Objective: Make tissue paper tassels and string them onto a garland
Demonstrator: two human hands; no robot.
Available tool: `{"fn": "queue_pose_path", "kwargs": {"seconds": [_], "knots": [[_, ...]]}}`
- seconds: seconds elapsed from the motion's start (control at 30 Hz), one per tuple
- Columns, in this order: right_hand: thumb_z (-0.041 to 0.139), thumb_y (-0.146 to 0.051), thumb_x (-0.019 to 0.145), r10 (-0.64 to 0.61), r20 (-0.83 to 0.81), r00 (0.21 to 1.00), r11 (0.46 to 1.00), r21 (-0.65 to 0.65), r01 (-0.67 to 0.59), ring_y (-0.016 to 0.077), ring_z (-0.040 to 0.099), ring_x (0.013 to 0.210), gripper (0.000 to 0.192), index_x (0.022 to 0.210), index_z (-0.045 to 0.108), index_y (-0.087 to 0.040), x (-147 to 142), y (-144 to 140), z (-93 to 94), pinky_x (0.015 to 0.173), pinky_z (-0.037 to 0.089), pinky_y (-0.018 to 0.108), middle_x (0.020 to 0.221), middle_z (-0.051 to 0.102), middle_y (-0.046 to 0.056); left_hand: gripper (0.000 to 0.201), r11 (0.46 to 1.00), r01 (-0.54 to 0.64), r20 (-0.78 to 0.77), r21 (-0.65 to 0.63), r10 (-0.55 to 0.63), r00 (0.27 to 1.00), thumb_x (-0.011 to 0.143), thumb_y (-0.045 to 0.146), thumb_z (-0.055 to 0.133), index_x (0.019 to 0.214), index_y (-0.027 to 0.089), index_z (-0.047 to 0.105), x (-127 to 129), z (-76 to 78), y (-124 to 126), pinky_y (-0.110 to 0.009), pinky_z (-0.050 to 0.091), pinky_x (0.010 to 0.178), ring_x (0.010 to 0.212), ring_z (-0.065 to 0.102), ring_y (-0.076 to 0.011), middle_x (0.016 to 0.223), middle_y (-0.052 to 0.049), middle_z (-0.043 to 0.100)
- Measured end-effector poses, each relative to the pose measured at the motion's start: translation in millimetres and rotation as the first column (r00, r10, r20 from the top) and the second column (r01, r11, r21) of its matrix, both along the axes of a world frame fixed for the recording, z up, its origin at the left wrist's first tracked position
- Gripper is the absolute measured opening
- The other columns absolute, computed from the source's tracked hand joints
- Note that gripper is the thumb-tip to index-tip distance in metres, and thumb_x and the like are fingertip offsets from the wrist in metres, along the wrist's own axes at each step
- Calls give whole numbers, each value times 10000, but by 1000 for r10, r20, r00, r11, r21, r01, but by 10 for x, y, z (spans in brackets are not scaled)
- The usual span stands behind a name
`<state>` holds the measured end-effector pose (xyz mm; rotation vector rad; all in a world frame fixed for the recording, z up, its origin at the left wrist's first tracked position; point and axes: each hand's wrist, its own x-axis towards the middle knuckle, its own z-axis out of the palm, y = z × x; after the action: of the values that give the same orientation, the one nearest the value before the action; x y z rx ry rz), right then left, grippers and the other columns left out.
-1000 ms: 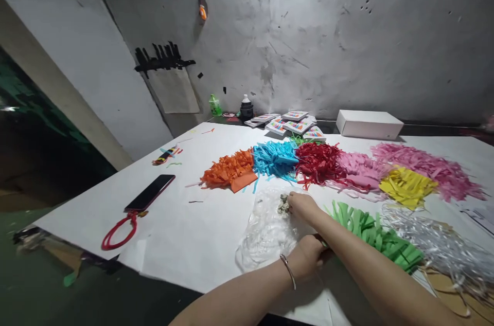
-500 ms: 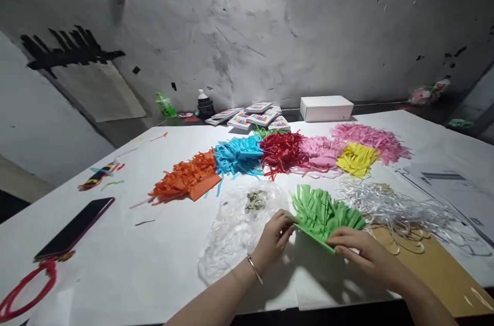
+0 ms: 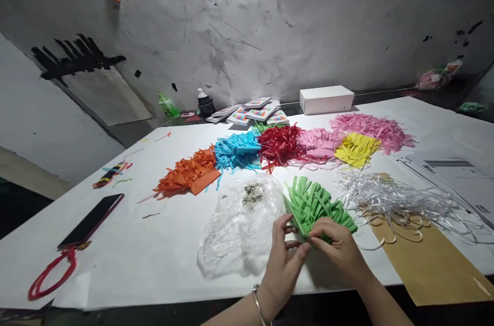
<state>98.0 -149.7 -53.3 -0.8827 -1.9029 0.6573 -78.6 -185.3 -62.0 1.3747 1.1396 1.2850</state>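
Dim room, sharp centre, warped edges

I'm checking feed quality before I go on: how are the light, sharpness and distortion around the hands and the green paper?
Head view: dim, uneven light, the wall dark toward the top; wide-angle bending stretches the table edges. The green paper is sharp, the left hand and right hand slightly soft, with their shadow below. Slight sheen on the clear plastic bag.

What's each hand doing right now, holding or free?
Left hand: fingers pinched on the near edge of the green fringed paper.
Right hand: closed on the same green fringed paper, gripping it from the right.
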Motion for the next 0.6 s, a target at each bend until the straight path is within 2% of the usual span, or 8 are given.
{"fn": "queue_pose_path", "kwargs": {"seconds": [0.1, 0.17, 0.27, 0.4, 0.53, 0.6], "knots": [[607, -238, 956, 85, 31, 996, 996, -30, -84, 124, 642, 690, 181, 779, 634, -214, -52, 33, 87, 629, 514, 199, 745, 649, -20, 419, 1000, -12, 16, -25, 12, 1000, 957, 415, 587, 1325, 268, 448, 113, -71, -50, -342, 520, 882, 1139, 530, -235, 1302, -108, 486], [576, -223, 973, 84, 53, 995, 996, -14, -83, 122, 654, 703, 137, 855, 646, -224, -77, 33, 107, 625, 515, 193, 785, 664, -18, 393, 999, -22, 26, -34, 23, 999, 967, 422, 570, 1305, 251, 468, 118, -105, -24, -346, 518, 870, 1103, 549, -233, 1266, -109, 513], [512, -181, 985, -11, 65, 998, 996, 89, 5, 160, 657, 774, 139, 1064, 623, -208, -106, 9, 68, 676, 515, 256, 866, 676, 29, 354, 999, -3, 59, -44, 6, 998, 978, 431, 546, 1275, 244, 497, 78, -138, 16, -352, 518, 863, 1062, 575, -230, 1202, -96, 559], [484, -141, 946, -74, 116, 990, 960, 277, 40, 208, 606, 833, 170, 978, 638, -205, -130, -48, 20, 812, 464, 389, 912, 660, 68, 358, 999, -6, 60, -36, 8, 998, 965, 440, 571, 1262, 248, 517, 46, -147, 35, -362, 508, 903, 1082, 583, -236, 1196, -87, 585], [572, -126, 892, -119, 179, 977, 942, 331, 54, 255, 585, 986, 235, 1105, 644, -194, -143, -117, 44, 932, 398, 481, 1096, 646, 112, 374, 1000, -2, 83, -26, 4, 997, 964, 477, 556, 1251, 238, 531, 42, -137, 48, -380, 493, 952, 1113, 581, -245, 1208, -94, 602], [585, -123, 891, -148, 179, 973, 942, 326, 83, 254, 585, 989, 261, 1133, 642, -199, -163, -139, 41, 948, 388, 490, 1088, 650, 107, 397, 999, -7, 89, -31, 10, 996, 964, 508, 541, 1250, 233, 531, 36, -137, 55, -392, 494, 959, 1113, 582, -250, 1206, -100, 606]]}}
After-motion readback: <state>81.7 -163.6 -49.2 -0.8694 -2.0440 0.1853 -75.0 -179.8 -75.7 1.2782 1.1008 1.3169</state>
